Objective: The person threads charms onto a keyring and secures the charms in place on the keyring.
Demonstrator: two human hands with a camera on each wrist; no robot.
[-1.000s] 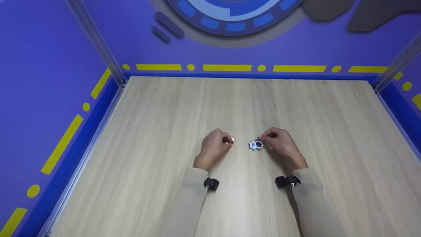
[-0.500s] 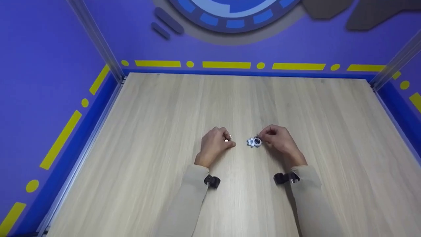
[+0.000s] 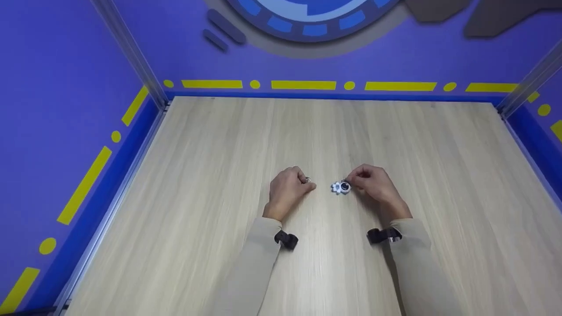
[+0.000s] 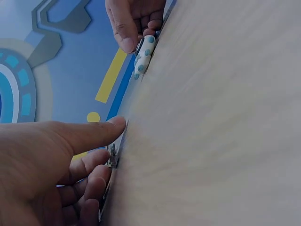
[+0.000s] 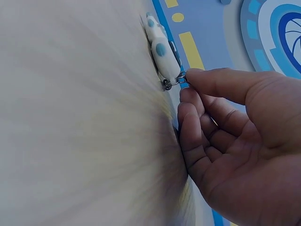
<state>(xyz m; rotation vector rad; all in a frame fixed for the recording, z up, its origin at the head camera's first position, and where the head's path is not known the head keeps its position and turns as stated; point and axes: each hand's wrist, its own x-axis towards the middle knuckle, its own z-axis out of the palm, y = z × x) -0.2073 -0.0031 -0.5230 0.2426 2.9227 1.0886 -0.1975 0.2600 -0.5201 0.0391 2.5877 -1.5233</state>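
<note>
A small white astronaut charm [image 3: 341,187] with pale blue spots and a dark visor lies on the wooden table. At its head end, my right hand [image 3: 373,183] pinches the small metal links [image 5: 181,79] between thumb and fingertips. To the left, my left hand [image 3: 289,188] has a small silver metal clasp [image 4: 112,157] at its curled fingers. The left thumb [image 4: 106,132] reaches out straight above the clasp. Part of the clasp is hidden behind the fingers. A gap separates the clasp from the charm.
The light wooden table [image 3: 219,145] spreads out around both hands. Blue panels [image 3: 57,87] with yellow markings stand along its back and sides, with metal posts [image 3: 131,48] at the corners. Each wrist carries a black strap device [image 3: 383,235].
My left thumb has moved away from the index finger, leaving the clasp showing between them. The right hand keeps its pinch on the links, and the charm stays nearly in place.
</note>
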